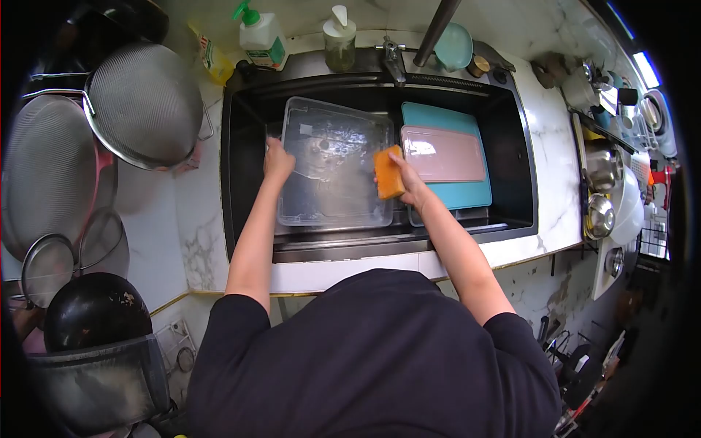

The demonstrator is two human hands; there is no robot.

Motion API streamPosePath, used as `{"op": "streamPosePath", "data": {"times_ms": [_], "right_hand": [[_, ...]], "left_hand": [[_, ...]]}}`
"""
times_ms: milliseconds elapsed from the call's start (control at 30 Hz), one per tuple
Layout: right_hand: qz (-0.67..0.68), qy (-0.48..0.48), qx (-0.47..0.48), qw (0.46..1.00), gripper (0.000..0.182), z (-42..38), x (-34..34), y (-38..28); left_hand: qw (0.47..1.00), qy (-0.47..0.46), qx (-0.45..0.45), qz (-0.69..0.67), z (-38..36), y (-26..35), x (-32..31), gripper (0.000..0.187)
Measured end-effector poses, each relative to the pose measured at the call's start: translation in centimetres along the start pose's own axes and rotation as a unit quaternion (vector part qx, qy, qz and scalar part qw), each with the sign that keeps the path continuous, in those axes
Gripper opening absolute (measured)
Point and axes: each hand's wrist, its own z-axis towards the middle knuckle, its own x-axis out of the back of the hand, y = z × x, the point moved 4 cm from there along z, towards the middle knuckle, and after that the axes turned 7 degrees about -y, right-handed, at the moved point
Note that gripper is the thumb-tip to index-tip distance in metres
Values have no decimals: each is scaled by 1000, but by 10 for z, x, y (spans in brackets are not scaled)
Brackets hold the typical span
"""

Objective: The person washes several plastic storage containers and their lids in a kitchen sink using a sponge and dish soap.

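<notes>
A large clear plastic container [336, 171] lies in the left part of the black sink, its wet surface catching reflections. Fingers of my right hand [411, 182] are wrapped round an orange sponge [388, 174], over the container's right edge. My left hand [279, 162] is closed beside the container's left edge, near the sink's left wall. What it grips, if anything, I cannot make out. Right of the sponge, a pink lid [445, 155] rests on a larger turquoise lid [445, 193]. Another clear edge shows partly beneath the lids.
The sink [511, 160] has a tap [394, 62] at its back rim. Behind it stand a pump bottle [339, 44], a green-topped bottle [261, 36] and a pale green bowl [453, 47]. Mesh strainers [146, 106] hang at left; metal bowls [600, 215] sit at right.
</notes>
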Motion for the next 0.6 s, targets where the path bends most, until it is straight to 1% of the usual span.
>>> {"op": "streamPosePath", "data": {"times_ms": [33,67,133,167,200,233,267,300,367,400,467,500,567,600], "right_hand": [[-12,15,-14,1000,33,-5,-5,1],[-12,12,-12,1000,33,-5,-7,4],[-117,37,32,992,22,-5,-7,5],[-119,32,32,992,22,-3,-6,7],[-141,55,38,988,19,-1,-2,8],[-163,77,43,983,15,1,1,9],[-152,65,30,986,17,6,7,12],[-156,57,29,986,17,5,3,9],[-146,56,-14,988,16,3,1,15],[-142,50,-18,988,16,4,4,19],[-176,6,36,984,17,4,-3,15],[-176,-2,37,984,17,0,-8,14],[-194,43,32,979,17,-9,-14,10],[-195,37,34,980,17,-8,-15,9]], "left_hand": [[999,-7,-37,4,-3,17,13,30],[999,-23,-27,14,-15,36,28,30],[999,-12,-44,-3,-39,68,50,32],[998,-3,-58,-21,-51,81,58,35],[998,3,-54,-21,-61,90,62,35],[996,14,-91,7,-72,100,65,37],[991,26,-126,34,-83,111,68,40],[991,34,-122,36,-93,118,73,40],[980,82,-157,90,-115,132,81,44],[980,82,-153,98,-123,136,82,44],[948,158,-216,171,-140,147,90,51],[947,163,-215,175,-142,146,91,51],[902,245,-281,221,-151,148,93,59],[900,250,-279,224,-153,146,94,59]]}}
